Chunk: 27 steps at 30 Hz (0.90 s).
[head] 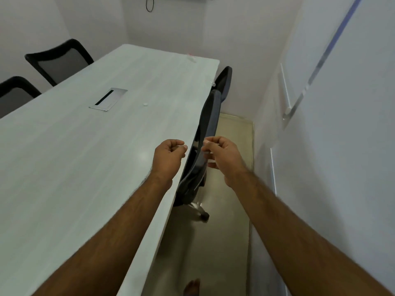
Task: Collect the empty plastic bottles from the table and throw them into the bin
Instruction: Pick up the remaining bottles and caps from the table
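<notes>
A small clear plastic bottle with a bit of red on it lies near the far right corner of the long pale table. Another small clear item sits at the table's right edge, too blurred to name. A white cap lies mid-table. My left hand hovers over the table's right edge, fingers curled in with nothing visible inside. My right hand is just beyond the edge, above a chair back, its fingers loosely bent and apart. No bin is in view.
A grey office chair is tucked against the table's right side, with another behind it. Two black chairs stand on the left. A metal cable hatch is set into the tabletop. A narrow floor strip runs along the right wall.
</notes>
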### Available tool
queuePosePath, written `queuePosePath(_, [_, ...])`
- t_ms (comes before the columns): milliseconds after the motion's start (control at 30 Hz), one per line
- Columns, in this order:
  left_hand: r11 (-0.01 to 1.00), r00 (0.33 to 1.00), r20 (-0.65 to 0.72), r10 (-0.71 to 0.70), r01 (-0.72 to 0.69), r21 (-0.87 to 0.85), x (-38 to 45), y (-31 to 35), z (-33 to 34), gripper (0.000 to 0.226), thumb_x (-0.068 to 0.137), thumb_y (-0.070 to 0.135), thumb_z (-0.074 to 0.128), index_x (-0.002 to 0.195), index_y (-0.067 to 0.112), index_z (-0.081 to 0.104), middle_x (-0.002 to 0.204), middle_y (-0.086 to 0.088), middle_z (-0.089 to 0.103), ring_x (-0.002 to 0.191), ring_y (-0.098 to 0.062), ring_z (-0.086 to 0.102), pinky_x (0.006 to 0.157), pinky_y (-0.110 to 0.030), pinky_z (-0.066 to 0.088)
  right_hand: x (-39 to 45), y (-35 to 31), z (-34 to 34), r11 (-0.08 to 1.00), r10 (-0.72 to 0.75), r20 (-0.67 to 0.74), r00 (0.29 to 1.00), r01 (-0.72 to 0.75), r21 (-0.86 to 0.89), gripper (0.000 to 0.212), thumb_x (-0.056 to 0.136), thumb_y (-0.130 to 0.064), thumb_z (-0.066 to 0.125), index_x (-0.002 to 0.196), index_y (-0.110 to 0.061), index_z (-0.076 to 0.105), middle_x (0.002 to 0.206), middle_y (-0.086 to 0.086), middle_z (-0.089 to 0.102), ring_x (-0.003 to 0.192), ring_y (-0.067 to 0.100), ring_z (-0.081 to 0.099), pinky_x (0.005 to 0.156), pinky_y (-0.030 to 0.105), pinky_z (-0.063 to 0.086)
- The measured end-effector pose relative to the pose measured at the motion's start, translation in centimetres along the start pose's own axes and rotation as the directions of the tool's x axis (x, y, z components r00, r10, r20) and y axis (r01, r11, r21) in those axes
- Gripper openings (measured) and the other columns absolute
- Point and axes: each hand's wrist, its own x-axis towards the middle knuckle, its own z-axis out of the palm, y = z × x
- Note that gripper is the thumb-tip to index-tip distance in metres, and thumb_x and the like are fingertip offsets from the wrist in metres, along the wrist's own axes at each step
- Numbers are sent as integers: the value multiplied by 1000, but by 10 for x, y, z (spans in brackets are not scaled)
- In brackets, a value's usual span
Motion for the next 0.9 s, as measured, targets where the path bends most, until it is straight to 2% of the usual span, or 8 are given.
queuePosePath(233, [1000, 998, -63, 15, -15, 15, 135, 37, 75, 21, 94, 19, 63, 114, 12, 66, 105, -6, 71, 98, -21, 69, 89, -36, 57, 166, -40, -35, 1000, -9, 54, 998, 10, -6, 19, 99, -29, 61, 113, -18, 66, 101, 2, 73, 89, 14, 69, 72, 27, 59])
queuePosePath(433, [999, 984, -170, 47, -45, 18, 267, 57, 152, 20, 93, 18, 63, 112, 12, 67, 106, -7, 71, 95, -20, 69, 86, -34, 57, 335, -57, -69, 999, -36, 142, 989, 38, -8, 20, 98, -29, 63, 114, -18, 68, 101, 3, 74, 85, 13, 69, 80, 35, 60])
queuePosePath(633, [1000, 966, -259, -3, -4, -27, 393, 96, 235, 19, 91, 17, 65, 110, 12, 67, 106, -8, 72, 88, -18, 68, 74, -28, 52, 498, -88, -109, 993, -44, 264, 964, 71, -90, 17, 98, -27, 63, 111, -18, 68, 101, 5, 73, 83, 16, 67, 70, 32, 55])
queuePosePath(767, [1000, 959, -282, -29, 27, -11, 465, 112, 277, 18, 91, 21, 66, 108, 15, 67, 103, -6, 71, 93, -21, 68, 72, -28, 50, 595, -110, -119, 985, -29, 322, 946, 82, -154, 20, 98, -27, 63, 114, -16, 68, 104, 6, 73, 86, 15, 67, 82, 37, 57])
queuePosePath(900, [998, 956, -289, -45, 58, 36, 541, 114, 310, 18, 89, 24, 67, 106, 18, 66, 95, -3, 69, 95, -24, 68, 69, -29, 49, 681, -111, -122, 978, -21, 378, 926, 97, -183, 20, 97, -26, 63, 115, -16, 67, 105, 6, 72, 88, 16, 66, 83, 37, 56])
